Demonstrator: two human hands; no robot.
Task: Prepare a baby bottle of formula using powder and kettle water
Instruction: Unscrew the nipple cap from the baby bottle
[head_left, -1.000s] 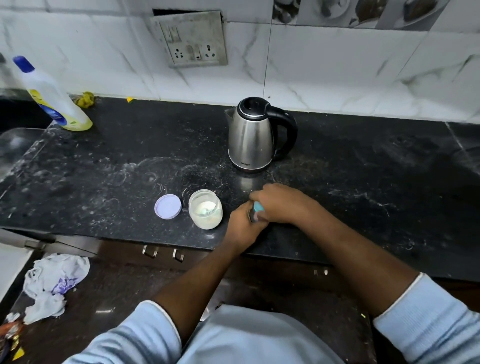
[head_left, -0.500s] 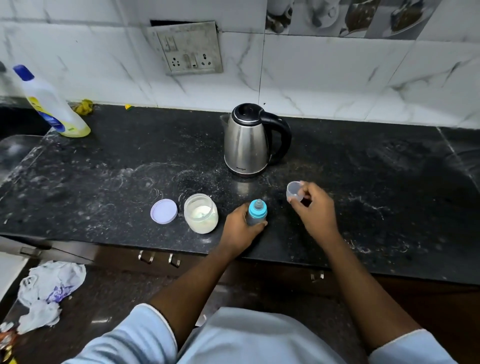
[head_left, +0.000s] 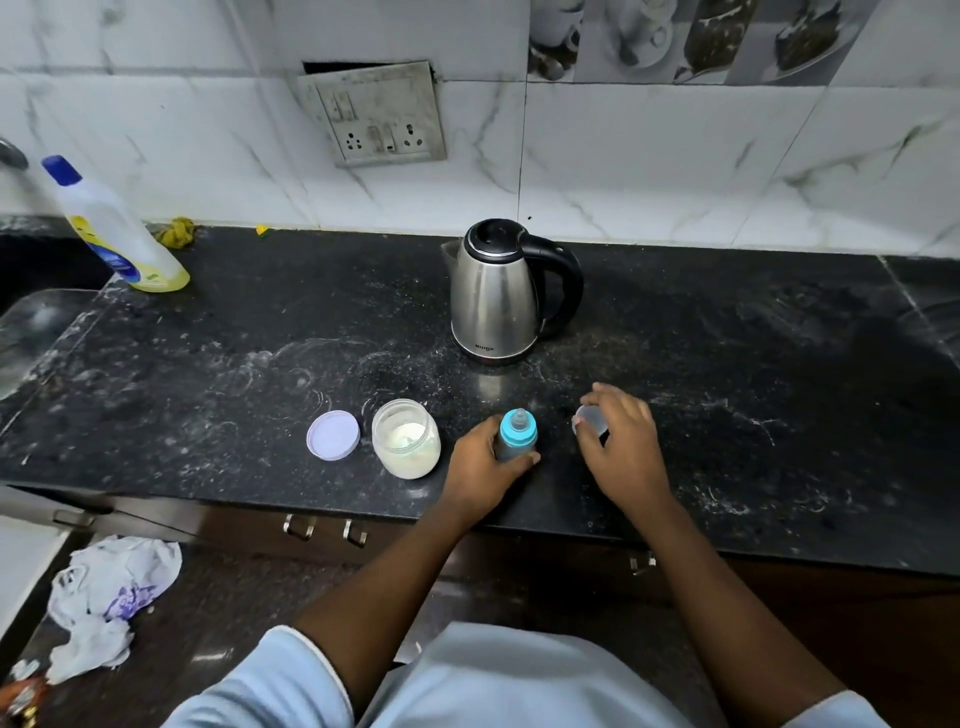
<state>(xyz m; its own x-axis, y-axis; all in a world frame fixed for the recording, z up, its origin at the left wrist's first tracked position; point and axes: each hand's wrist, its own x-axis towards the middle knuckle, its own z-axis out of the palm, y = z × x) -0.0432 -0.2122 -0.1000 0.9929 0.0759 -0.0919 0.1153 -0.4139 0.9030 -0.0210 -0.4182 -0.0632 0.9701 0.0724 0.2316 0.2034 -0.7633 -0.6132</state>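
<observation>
Firstly, the baby bottle (head_left: 518, 439) is held upright by the left grip (head_left: 480, 467), whose fingers and thumb are curled round its dark body below the blue collar and teat. The bottle is stood on the desk (head_left: 727, 415), near the front edge. Just to the right, a clear cap (head_left: 589, 420) is pinched by the right grip (head_left: 623, 447) between thumb and curled fingers, low over the desk; whether the cap touches the surface cannot be told. The two grips are kept apart, with a strip of dark desk seen between bottle and cap.

Just left of the left grip an open powder jar (head_left: 406, 439) is stood, with white powder seen inside. A lilac lid (head_left: 333, 434) is laid flat further left, near the jar but not touching it. Behind the bottle, well back, a steel kettle (head_left: 493, 296) with a black lid is placed upright, its black handle turned to the right. White dust and ring marks are spread over the desk.

At the far left, a cleaning-liquid bottle (head_left: 111, 228) with a blue cap is stood by the tiled wall (head_left: 675, 171), with a yellow cloth (head_left: 176, 231) just beside it. A socket plate (head_left: 379, 117) is fixed on the wall above the kettle. On the floor at lower left, a crumpled plastic bag (head_left: 111, 597) is seen.
</observation>
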